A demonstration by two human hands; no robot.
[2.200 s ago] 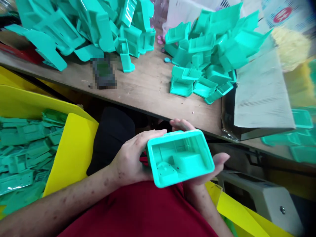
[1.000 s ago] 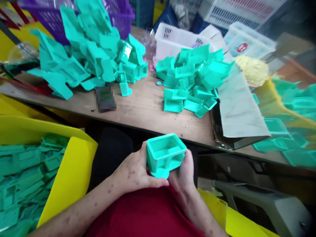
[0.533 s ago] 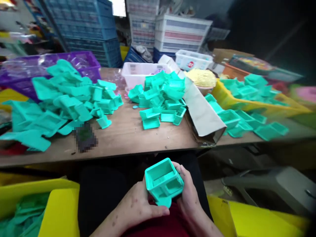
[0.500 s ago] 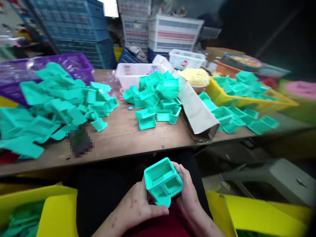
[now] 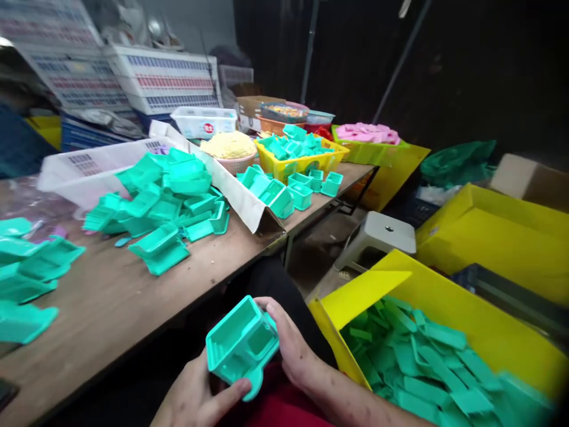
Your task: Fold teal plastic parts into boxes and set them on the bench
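Both my hands hold a teal plastic box-shaped part [image 5: 242, 347] over my lap, its open side facing up and left. My left hand [image 5: 195, 400] grips it from below, thumb curled against its lower edge. My right hand [image 5: 288, 344] wraps round its right side with the fingers bent over the top rim. The wooden table [image 5: 111, 296] lies just beyond the hands.
A pile of teal parts [image 5: 164, 201] lies mid-table, with more at the left edge [image 5: 26, 273]. A yellow cardboard box [image 5: 444, 356] of teal pieces stands at my right. Further off are a yellow bin of teal parts [image 5: 296, 151], a white basket [image 5: 89, 172], a grey stool [image 5: 376, 234].
The view has swung to the right, bringing the right-hand yellow box and stool into sight. The teal part stays in both hands, shifted a little lower and left in the picture.
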